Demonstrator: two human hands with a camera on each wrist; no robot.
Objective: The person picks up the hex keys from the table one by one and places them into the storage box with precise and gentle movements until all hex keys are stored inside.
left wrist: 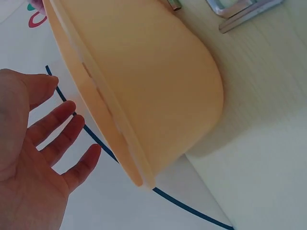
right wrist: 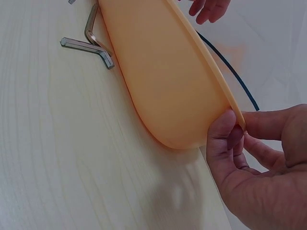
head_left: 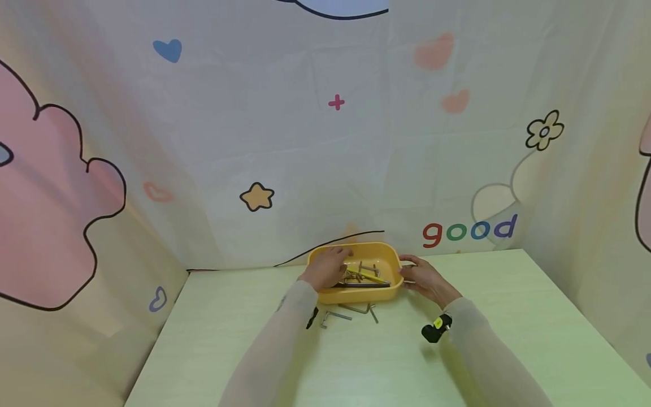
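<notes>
A yellow plastic bin (head_left: 357, 295) stands at the back of the table. My right hand (head_left: 424, 280) pinches its right rim between thumb and fingers, as the right wrist view (right wrist: 259, 167) also shows. Over the bin's left end hangs my left hand (head_left: 326, 267), its fingers loosely spread and holding nothing in the left wrist view (left wrist: 43, 139). Inside the bin lie a long yellow stick (head_left: 373, 277), a dark rod (head_left: 363, 285) and several small metal pieces (head_left: 368, 268). Part of the contents is hidden behind my left hand.
Several metal hex keys (head_left: 339, 316) lie on the pale wooden table (head_left: 386, 367) just in front of the bin. A white printed curtain (head_left: 305, 141) hangs right behind the bin along the table's back edge.
</notes>
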